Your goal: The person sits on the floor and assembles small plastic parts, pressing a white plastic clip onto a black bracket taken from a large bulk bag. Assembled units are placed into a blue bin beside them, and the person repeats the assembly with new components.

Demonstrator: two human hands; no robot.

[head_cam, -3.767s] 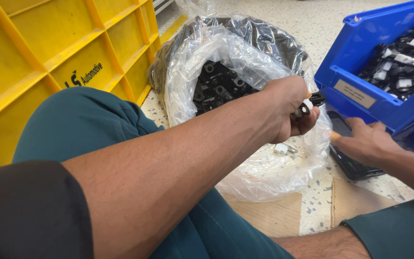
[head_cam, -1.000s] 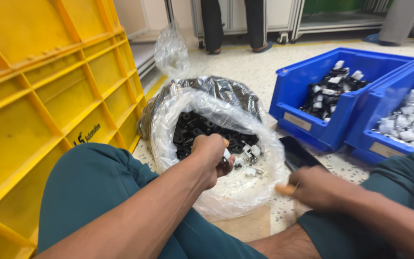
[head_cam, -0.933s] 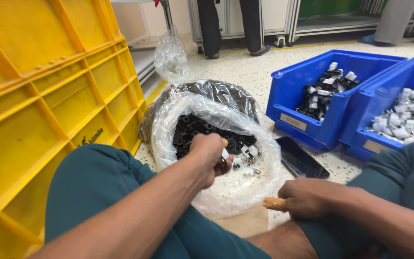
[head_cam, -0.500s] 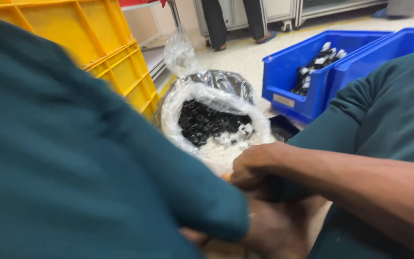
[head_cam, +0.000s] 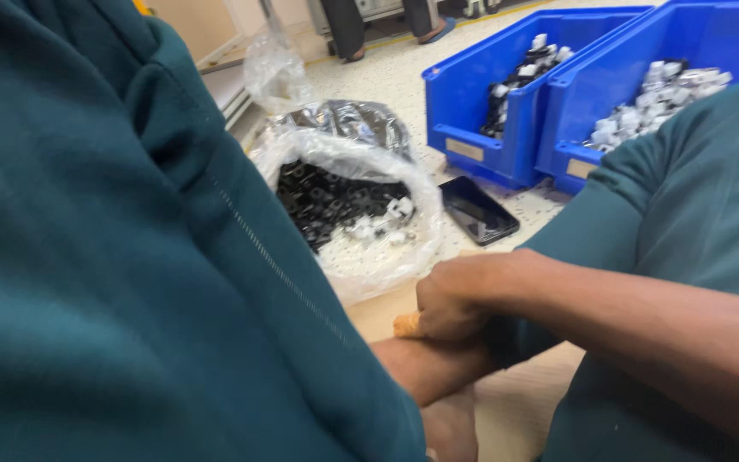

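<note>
Head view: the right hand (head_cam: 459, 295) is curled nearly closed, knuckles up, and rests across the left forearm (head_cam: 425, 370), touching it; a small tan object (head_cam: 407, 324) protrudes at its thumb side, and whether the hand grips it cannot be told. The left hand (head_cam: 451, 428) is only partly visible at the bottom edge, below the right hand, so how far open it is, and whether it holds anything, cannot be told. Beyond the right hand and to its left lies the clear plastic bag (head_cam: 361, 257), mouth open, containing small black parts (head_cam: 322, 197) with a few white parts (head_cam: 378, 227) on the near side; the bag is near the hand but apart from it. Just beyond the right hand, beside the bag, a dark phone (head_cam: 478, 210) lies flat on the speckled floor (head_cam: 387, 77). Further off and to the right stand two blue bins (head_cam: 472, 94), side by side, each holding small black and white parts. Teal clothing (head_cam: 130, 257) fills the left half of the frame and covers the knee at right. Compared with the frame one second earlier: the left hand was then inside the bag mouth among the parts and the right hand was held separately to the right; both are now withdrawn from the bag and brought together, and the yellow crate is now hidden behind the clothing.
</note>
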